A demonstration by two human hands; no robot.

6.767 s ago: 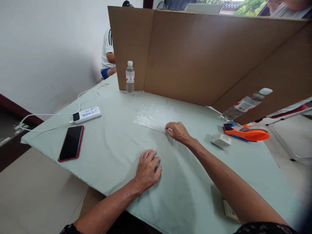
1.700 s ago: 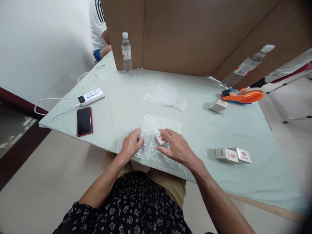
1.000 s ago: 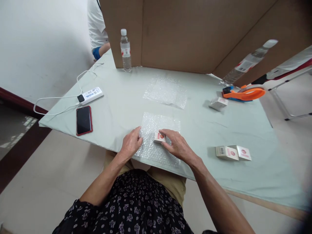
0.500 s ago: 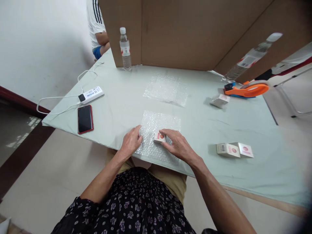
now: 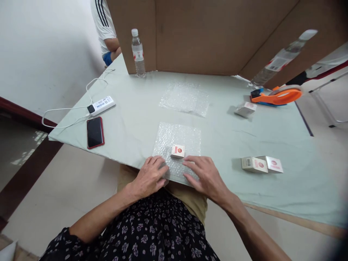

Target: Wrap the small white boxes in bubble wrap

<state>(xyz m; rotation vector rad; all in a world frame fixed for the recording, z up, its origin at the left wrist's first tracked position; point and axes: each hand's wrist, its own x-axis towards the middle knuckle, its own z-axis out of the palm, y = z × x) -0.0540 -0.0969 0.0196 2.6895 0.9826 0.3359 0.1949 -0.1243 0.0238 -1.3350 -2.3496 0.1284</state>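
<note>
A small white box (image 5: 178, 151) with a red print lies on a sheet of bubble wrap (image 5: 178, 132) near the table's front edge. My left hand (image 5: 150, 175) is at the sheet's near left corner, its fingers curled over the wrap and its thumb low by the table edge; the hand covers that corner. To the right of the box, my right hand (image 5: 205, 175) hovers over or rests on the near right part of the sheet. Its fingers are apart, with nothing seen between them, and it does not touch the box.
Behind lies another bubble wrap sheet (image 5: 185, 98). Two similar boxes (image 5: 255, 165) stand at the right, with one more box (image 5: 245, 109) by an orange tape dispenser (image 5: 284, 97). A phone (image 5: 95, 132), a white power bank (image 5: 102, 106) and water bottles (image 5: 138, 56) flank a cardboard screen (image 5: 195, 40).
My right hand has let go of the small box and drawn back toward the table edge. My left hand has moved nearer and rightward, onto the sheet's near left corner.
</note>
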